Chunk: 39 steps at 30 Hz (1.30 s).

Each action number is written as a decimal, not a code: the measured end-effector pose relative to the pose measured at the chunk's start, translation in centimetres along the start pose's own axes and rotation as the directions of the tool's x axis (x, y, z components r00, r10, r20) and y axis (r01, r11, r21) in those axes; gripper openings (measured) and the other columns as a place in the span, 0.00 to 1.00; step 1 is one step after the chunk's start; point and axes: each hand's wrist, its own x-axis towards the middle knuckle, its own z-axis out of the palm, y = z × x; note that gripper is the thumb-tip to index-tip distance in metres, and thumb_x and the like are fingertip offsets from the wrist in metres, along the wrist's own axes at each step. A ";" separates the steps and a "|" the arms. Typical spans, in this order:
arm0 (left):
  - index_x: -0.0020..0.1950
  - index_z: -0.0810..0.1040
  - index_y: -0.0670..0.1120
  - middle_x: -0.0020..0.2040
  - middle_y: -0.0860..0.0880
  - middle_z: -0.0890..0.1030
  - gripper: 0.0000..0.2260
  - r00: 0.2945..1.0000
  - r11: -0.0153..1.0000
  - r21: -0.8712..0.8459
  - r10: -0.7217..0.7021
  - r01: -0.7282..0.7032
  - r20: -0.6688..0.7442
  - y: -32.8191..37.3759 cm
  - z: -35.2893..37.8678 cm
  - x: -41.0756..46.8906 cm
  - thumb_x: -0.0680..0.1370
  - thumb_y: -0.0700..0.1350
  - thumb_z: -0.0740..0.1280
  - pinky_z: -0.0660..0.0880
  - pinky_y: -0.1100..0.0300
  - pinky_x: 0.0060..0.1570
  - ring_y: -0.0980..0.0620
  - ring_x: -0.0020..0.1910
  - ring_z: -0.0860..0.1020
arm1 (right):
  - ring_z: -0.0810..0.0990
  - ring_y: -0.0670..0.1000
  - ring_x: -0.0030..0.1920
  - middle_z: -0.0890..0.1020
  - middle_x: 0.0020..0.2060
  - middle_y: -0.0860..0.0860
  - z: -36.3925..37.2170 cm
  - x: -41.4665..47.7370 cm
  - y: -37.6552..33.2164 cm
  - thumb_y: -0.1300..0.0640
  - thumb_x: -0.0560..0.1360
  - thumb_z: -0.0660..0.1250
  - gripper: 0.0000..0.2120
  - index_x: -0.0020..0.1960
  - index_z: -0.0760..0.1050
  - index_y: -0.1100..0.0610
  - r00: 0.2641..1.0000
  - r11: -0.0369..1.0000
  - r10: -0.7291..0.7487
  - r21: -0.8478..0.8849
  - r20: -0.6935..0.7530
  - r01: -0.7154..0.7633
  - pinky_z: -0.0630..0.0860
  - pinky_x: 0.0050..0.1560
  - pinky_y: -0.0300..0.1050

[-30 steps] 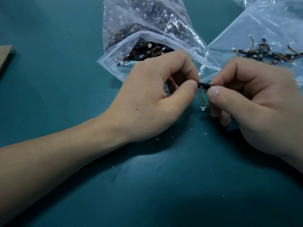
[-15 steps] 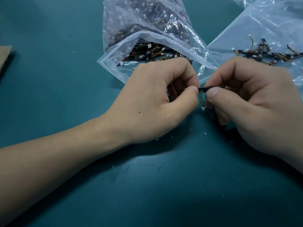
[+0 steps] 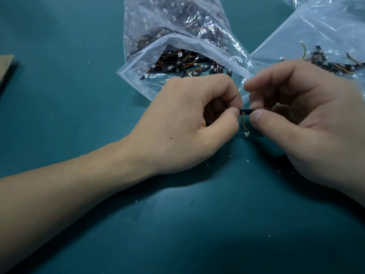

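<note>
A: What is the left hand (image 3: 187, 125) doing?
B: Its thumb and forefinger are curled in and pinch one end of a thin black strip (image 3: 245, 111). The other fingers are tucked under the palm.
A: And the right hand (image 3: 308, 123)?
B: Much the same. Thumb and forefinger pinch the other end of the strip, and the remaining fingers are folded in.
A: So where does the strip sit?
B: Between the two thumbs, lying level, and only a short middle part shows. Thin wires (image 3: 243, 122) hang from it just beside the left thumb tip and end in a small white plug (image 3: 246, 133) below both thumbs. I cannot tell whether the plug touches the mat (image 3: 59, 115).
A: What lies round the hands?
B: Just beyond the left knuckles an open bag (image 3: 177, 41) shows a heap of parts (image 3: 183, 66) like this one in its mouth. Beyond the right hand a second bag (image 3: 316, 32) lies flat with a few loose pieces (image 3: 335, 66) on it. Far out past the left hand, a card (image 3: 6, 66) lies at the edge of view
</note>
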 end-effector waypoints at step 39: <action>0.44 0.80 0.46 0.37 0.52 0.81 0.04 0.999 0.999 -0.043 -0.018 0.017 -0.029 0.0 0.1 0.0 0.78 0.42 0.68 0.75 0.56 0.41 0.50 0.38 0.80 | 0.80 0.50 0.32 0.84 0.37 0.50 0.0 0.5 -0.6 0.53 0.77 0.65 0.06 0.48 0.79 0.52 0.997 0.997 0.072 -0.001 0.019 -0.072 0.72 0.35 0.33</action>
